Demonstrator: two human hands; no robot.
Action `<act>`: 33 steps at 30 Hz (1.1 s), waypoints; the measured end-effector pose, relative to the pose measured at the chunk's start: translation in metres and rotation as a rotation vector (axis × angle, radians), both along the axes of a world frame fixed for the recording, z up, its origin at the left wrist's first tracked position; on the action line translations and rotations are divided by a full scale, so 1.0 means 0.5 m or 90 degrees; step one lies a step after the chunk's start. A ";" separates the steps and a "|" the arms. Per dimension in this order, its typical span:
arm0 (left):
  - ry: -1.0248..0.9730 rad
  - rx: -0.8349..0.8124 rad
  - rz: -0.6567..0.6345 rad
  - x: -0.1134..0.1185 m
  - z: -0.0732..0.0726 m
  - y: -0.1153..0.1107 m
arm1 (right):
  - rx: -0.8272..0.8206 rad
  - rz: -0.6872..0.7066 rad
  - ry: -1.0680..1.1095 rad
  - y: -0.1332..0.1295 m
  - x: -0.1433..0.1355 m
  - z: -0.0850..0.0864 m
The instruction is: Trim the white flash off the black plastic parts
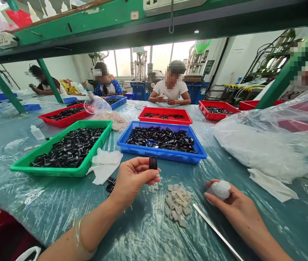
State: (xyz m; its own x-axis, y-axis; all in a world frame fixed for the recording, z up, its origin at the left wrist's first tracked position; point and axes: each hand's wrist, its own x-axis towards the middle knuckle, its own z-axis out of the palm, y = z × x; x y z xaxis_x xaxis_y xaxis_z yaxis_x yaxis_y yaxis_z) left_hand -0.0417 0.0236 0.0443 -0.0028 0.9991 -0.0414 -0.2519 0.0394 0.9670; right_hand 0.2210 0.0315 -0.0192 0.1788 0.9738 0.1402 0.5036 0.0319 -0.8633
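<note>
Between the thumb and fingers of my left hand [137, 175] is a small black part [153, 163], held upright in front of the blue tray [161, 153]. My right hand [231, 199] is wrapped round a whitish translucent lump [220, 190] at the right. A pile of small off-white pieces [178, 203] lies on the plastic-covered table between my hands, with smaller bits [154, 187] just behind it. A thin metal strip [216, 230] runs from the pile towards the front edge. Some black parts [110, 185] lie partly hidden behind my left wrist.
A green tray [47, 172] of black parts stands at the left, beside a crumpled white cloth [106, 165]. Red trays [164, 121] are farther back. A large clear bag [265, 145] fills the right side. Several people sit beyond, under a green shelf frame [96, 18].
</note>
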 end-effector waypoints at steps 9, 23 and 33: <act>0.004 0.007 0.049 0.000 0.002 0.003 | 0.013 -0.014 0.008 0.006 0.008 -0.020; -0.003 -0.042 0.029 0.011 -0.013 0.008 | 0.497 0.115 -0.352 -0.087 -0.043 0.038; -0.010 -0.096 -0.052 0.029 -0.027 0.001 | 0.354 0.374 -0.332 -0.082 -0.078 0.017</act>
